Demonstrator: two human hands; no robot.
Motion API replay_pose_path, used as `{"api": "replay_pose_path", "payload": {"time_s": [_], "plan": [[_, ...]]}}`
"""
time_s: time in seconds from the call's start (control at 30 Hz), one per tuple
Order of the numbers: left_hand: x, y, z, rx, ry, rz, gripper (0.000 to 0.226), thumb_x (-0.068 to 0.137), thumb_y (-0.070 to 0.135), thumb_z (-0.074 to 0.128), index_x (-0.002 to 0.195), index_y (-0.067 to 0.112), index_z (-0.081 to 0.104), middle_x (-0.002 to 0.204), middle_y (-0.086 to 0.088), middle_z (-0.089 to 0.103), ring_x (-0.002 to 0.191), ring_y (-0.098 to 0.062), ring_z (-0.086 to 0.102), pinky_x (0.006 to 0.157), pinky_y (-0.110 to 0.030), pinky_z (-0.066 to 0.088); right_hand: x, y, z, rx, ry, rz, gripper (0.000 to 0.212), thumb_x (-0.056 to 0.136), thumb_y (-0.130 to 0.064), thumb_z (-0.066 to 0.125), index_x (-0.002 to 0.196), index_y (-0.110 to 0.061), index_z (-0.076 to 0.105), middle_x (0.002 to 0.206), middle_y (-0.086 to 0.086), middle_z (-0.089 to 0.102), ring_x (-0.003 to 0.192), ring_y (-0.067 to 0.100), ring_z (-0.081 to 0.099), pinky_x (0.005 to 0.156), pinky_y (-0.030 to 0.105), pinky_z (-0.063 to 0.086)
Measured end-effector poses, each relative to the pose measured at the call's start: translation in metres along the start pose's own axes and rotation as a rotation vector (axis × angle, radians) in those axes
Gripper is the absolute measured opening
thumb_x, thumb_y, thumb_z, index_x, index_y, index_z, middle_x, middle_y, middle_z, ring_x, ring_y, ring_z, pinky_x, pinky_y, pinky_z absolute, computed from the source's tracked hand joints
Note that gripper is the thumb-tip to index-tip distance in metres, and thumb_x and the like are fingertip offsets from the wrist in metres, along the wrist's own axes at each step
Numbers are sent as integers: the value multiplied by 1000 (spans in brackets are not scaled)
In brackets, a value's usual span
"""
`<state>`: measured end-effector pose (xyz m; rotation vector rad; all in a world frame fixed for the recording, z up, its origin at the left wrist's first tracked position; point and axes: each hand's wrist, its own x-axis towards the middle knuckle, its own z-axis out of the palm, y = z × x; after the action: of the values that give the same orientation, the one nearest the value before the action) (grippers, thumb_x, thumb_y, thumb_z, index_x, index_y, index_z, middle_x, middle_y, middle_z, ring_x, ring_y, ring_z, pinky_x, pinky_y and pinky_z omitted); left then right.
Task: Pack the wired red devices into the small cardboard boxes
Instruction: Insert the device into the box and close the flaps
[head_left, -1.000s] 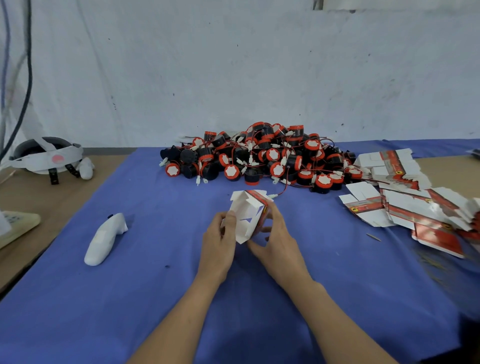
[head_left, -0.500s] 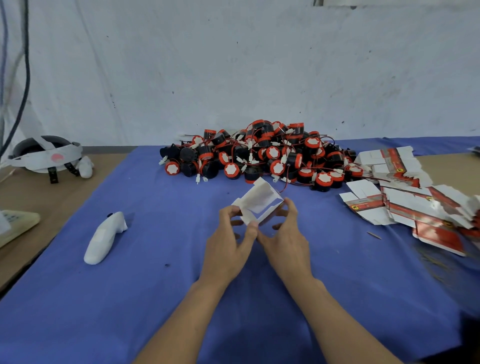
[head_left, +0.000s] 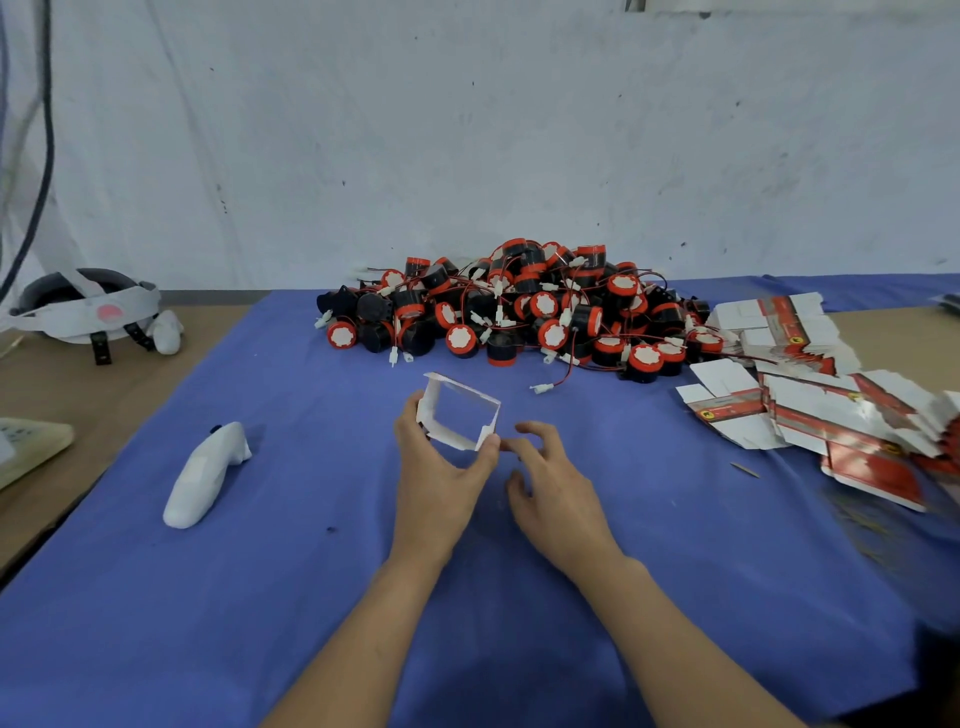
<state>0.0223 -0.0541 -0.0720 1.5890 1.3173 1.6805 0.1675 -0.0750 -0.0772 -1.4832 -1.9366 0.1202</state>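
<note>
Head view: I look down at the blue-covered table (head_left: 311, 597), with the pile of wired red devices (head_left: 519, 317) at the far middle as my marker.
White controller (head_left: 208, 473): well to the near left of the pile, lying idle on the cloth.
Left hand (head_left: 441, 483): just in front of the pile, with thumb and fingers curled round one small cardboard box (head_left: 427, 410).
Box: raised off the cloth and opened into a hollow sleeve, with its end flaps loose and nothing inside it.
Right hand (head_left: 550, 483): in front of the pile, just beside the box; fingers bent but apart, holding nothing.
Flat box blanks (head_left: 810, 415): heaped to the right of the pile, still unfolded.
Done: one box shaped; I see no filled, closed box anywhere.
Left: by my reckoning nearly everything remains. I have to close this box's bottom, put in a device, tuck in the wire, shut the box, then repeat through the pile.
</note>
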Motion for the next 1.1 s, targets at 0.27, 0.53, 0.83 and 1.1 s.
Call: {"api": "replay_pose_path", "payload": {"time_s": [0.27,0.53,0.83,1.1], "plan": [[-9,8,3,305,-204,306,88,78,49,72,148,52,19,148,43,24,133,21,25,104,1,21,8,7,-15,921,285,487,28,105,-50,40,127,-40,54,129,-17,55,108,5,63,80,29,58],[-10,7,6,284,-313,275,96,76,42,77,149,56,17,148,45,23,125,30,24,79,11,29,7,8,-20,924,27,385,66,77,-78,48,138,-52,45,125,-39,51,112,-20,53,98,25,51],[-13,10,4,300,-363,264,90,79,57,65,149,53,9,153,40,19,139,11,27,99,-15,38,4,3,-23,887,19,371,54,85,-70,47,131,-42,52,131,-21,57,112,-17,52,81,-1,42],[-13,12,2,271,-366,202,97,75,70,60,151,48,3,155,33,20,131,3,41,92,-21,45,6,8,-18,900,74,382,71,80,-72,56,144,-44,44,124,-7,67,109,5,64,76,16,51]]}}
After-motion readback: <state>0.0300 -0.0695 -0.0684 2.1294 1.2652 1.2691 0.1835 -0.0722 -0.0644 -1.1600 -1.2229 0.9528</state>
